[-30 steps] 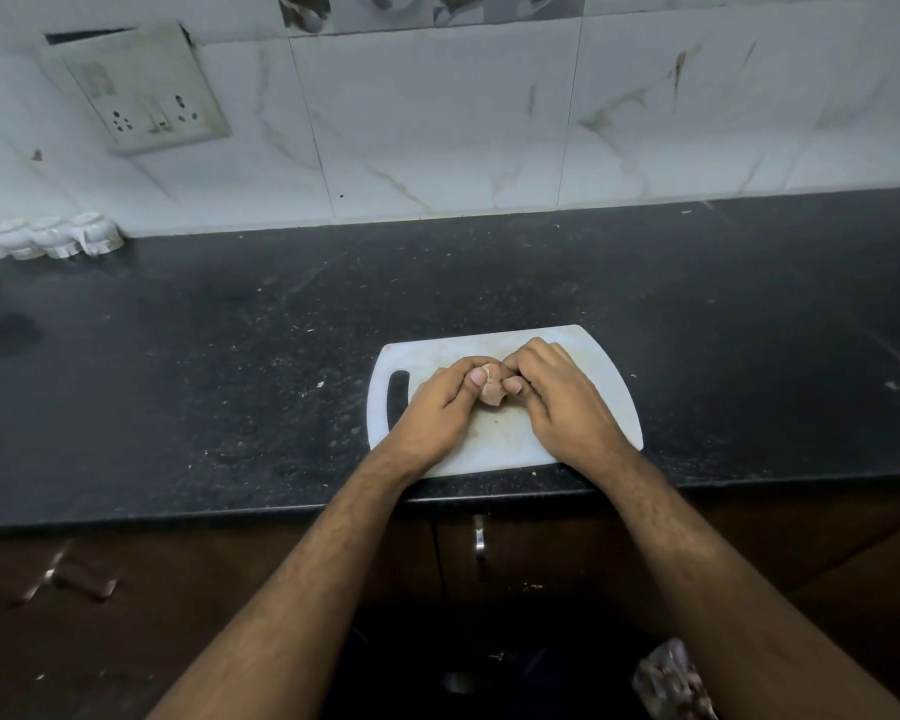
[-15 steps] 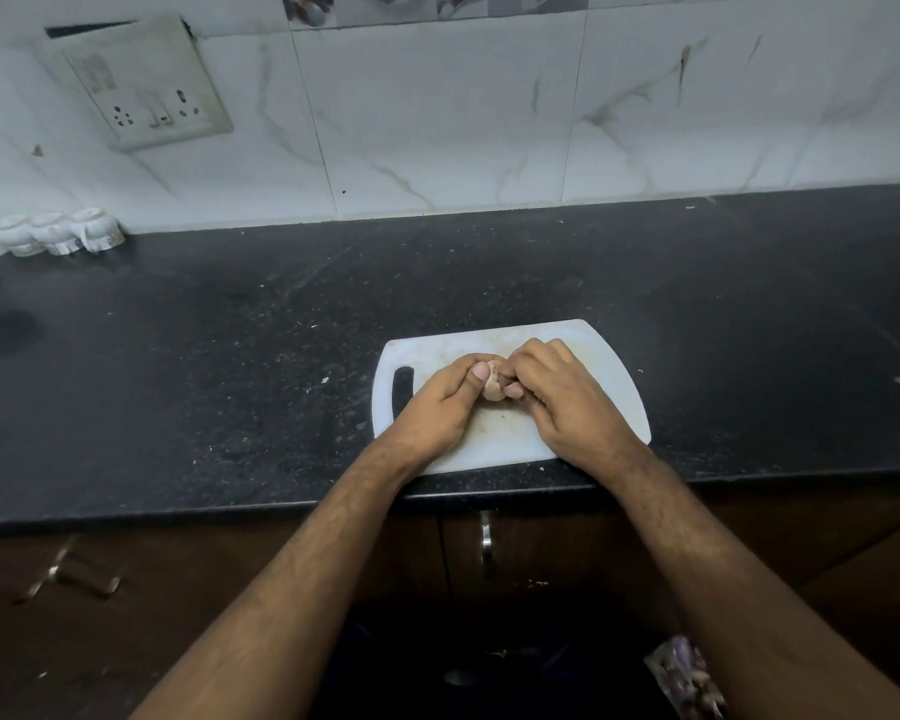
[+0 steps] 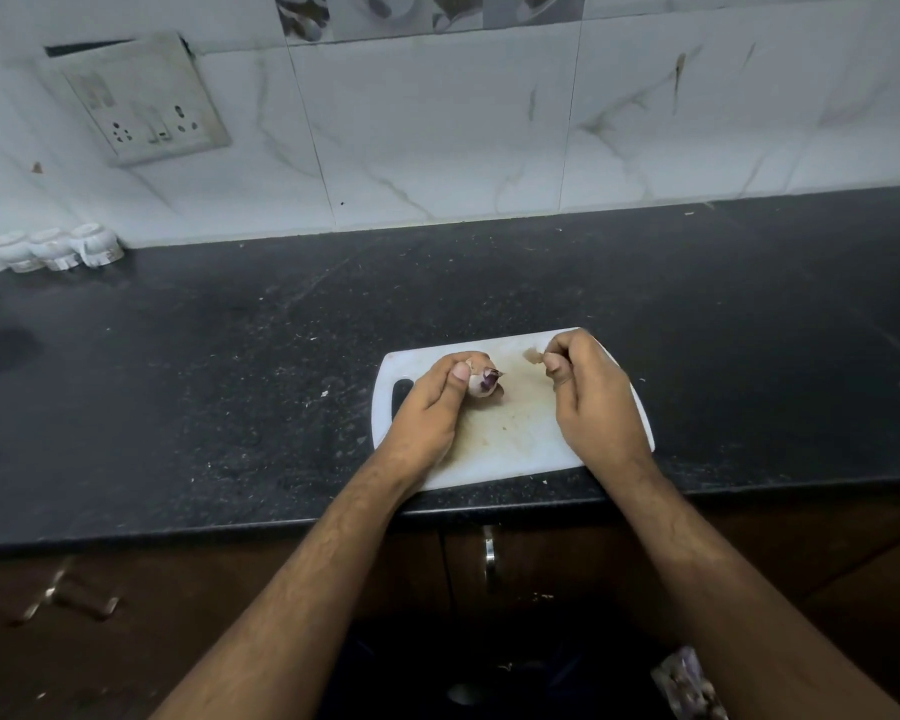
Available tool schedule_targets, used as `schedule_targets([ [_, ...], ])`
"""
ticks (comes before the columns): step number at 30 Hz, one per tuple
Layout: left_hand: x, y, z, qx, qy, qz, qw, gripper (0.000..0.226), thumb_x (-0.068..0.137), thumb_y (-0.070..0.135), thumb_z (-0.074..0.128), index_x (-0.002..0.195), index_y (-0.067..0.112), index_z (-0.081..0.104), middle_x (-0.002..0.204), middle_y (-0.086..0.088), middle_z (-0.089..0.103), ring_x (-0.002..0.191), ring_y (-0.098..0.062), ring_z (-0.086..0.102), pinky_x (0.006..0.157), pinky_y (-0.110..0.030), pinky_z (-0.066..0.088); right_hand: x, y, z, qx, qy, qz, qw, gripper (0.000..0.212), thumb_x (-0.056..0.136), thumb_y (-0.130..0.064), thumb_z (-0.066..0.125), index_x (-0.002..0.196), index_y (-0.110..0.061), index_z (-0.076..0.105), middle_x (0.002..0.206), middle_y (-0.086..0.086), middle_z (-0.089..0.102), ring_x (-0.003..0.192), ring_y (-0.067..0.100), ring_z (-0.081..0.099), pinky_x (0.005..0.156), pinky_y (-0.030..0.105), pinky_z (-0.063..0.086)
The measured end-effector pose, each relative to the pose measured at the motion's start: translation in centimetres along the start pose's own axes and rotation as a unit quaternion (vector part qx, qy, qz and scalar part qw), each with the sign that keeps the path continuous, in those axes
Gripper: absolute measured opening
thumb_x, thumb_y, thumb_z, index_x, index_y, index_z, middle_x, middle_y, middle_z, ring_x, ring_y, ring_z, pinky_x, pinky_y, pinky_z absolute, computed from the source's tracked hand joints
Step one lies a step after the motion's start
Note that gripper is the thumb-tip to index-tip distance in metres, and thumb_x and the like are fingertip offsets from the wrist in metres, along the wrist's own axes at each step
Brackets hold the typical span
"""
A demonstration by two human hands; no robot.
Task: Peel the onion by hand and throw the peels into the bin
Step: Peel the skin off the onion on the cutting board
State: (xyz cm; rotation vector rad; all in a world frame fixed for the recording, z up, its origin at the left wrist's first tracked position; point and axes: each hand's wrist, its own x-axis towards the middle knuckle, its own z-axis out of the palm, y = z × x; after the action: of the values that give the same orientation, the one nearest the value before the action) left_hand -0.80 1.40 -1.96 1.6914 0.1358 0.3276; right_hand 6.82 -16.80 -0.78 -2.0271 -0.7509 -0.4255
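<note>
- Left hand (image 3: pixel 430 402): fingers curled round the onion (image 3: pixel 483 380), thumb pressed on its near side; the hand rests on the left part of the board (image 3: pixel 515 439).
- Onion: held just above or on the board's left half, which of the two cannot be told. Pale outer surface with a dark purple patch showing at the exposed end; a flap of dry skin stands up at the top.
- Right hand (image 3: pixel 591 402): fingers curled, thumb and forefinger pinching a small brown peel (image 3: pixel 532 357). The hand is over the board's right part, clear of the onion.
- Peel: held near the board's far edge, apart from the onion.
- Board: white, handle slot at its left end, lying on the black tabletop (image 3: pixel 230 397) close to the front edge. Its middle is stained brownish with small scraps.
- Tabletop: speckled with crumbs. Three small white jars (image 3: pixel 55 249) stand at the far left against the wall.
- Wall: marble-pattern tiles with a socket plate (image 3: pixel 141 103) at upper left.
- Below the tabletop: dark cabinet door with a metal handle (image 3: pixel 488 556).
</note>
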Motion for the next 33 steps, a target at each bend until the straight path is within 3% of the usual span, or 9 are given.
schedule_targets([
  [3,0.2,-0.1,-0.2,-0.01,0.019,-0.014,1.0,0.031,0.115,0.034,0.042,0.12,0.029,0.072,0.12,0.004,0.077,0.122,-0.01,0.068,0.102,-0.02,0.045,0.4,1.0,0.5,-0.003,-0.015,0.059,0.998,0.014,0.103,-0.031,0.052,0.096,-0.021,0.059,0.098,-0.011,0.071,0.097,0.009,0.069,0.078,0.035,0.057],
  [7,0.2,-0.1,-0.1,-0.005,0.012,-0.003,1.0,0.034,0.115,0.031,0.04,0.119,0.019,0.072,0.113,0.005,0.077,0.116,-0.009,0.068,0.105,-0.021,0.047,0.6,0.7,0.8,-0.051,-0.042,0.04,0.997,0.015,0.102,-0.026,0.059,0.11,-0.02,0.069,0.107,-0.013,0.072,0.095,0.004,0.064,0.085,0.03,0.056],
  [12,0.0,0.2,0.2,0.026,-0.004,0.011,1.0,0.031,0.114,0.03,0.044,0.118,0.014,0.07,0.108,0.008,0.074,0.108,-0.002,0.068,0.103,-0.02,0.048,0.3,0.8,0.8,-0.057,-0.046,0.009,0.997,0.027,0.107,-0.033,0.046,0.113,-0.021,0.069,0.105,-0.009,0.069,0.094,0.01,0.064,0.082,0.037,0.056],
  [18,0.1,0.0,0.5,0.075,-0.011,0.031,0.997,0.028,0.106,0.051,0.048,0.104,0.03,0.066,0.103,0.012,0.073,0.109,-0.01,0.069,0.109,-0.04,0.052,-0.3,-0.3,0.2,-0.041,-0.078,-0.073,0.993,0.022,0.101,-0.038,0.058,0.115,-0.022,0.065,0.102,-0.017,0.062,0.082,0.0,0.056,0.07,0.019,0.047],
  [21,0.0,-0.2,0.5,0.07,-0.009,0.017,0.997,0.031,0.109,0.047,0.044,0.105,0.028,0.068,0.107,0.01,0.075,0.112,-0.01,0.07,0.112,-0.044,0.051,-0.3,-0.1,0.5,-0.076,-0.089,-0.073,0.99,0.019,0.097,-0.039,0.064,0.109,-0.024,0.065,0.098,-0.016,0.062,0.082,0.003,0.056,0.069,0.023,0.05],
  [24,-0.1,0.1,0.5,0.07,-0.022,0.009,0.997,0.036,0.108,0.051,0.045,0.108,0.026,0.071,0.107,0.007,0.076,0.111,-0.01,0.07,0.111,-0.045,0.051,-0.3,0.0,0.5,-0.071,-0.082,-0.079,0.991,0.014,0.098,-0.035,0.063,0.105,-0.023,0.065,0.096,-0.016,0.061,0.08,0.002,0.053,0.068,0.019,0.045],
  [28,-0.2,0.5,0.6,0.082,-0.062,0.018,0.995,0.039,0.093,0.063,0.061,0.122,0.038,0.065,0.119,0.005,0.074,0.12,-0.015,0.068,0.111,-0.039,0.052,-0.2,0.1,0.2,-0.02,-0.07,-0.061,0.996,0.009,0.097,-0.028,0.064,0.102,-0.02,0.067,0.095,-0.016,0.065,0.081,-0.002,0.056,0.07,0.016,0.042],
  [33,-0.3,0.5,0.6,0.088,-0.05,0.051,0.994,0.034,0.093,0.053,0.067,0.123,0.036,0.062,0.114,0.013,0.068,0.116,-0.019,0.065,0.108,-0.048,0.052,0.2,0.4,0.2,0.032,-0.072,-0.024,0.997,0.005,0.095,-0.027,0.07,0.094,-0.023,0.067,0.088,-0.015,0.067,0.079,0.011,0.061,0.068,0.025,0.048],
])
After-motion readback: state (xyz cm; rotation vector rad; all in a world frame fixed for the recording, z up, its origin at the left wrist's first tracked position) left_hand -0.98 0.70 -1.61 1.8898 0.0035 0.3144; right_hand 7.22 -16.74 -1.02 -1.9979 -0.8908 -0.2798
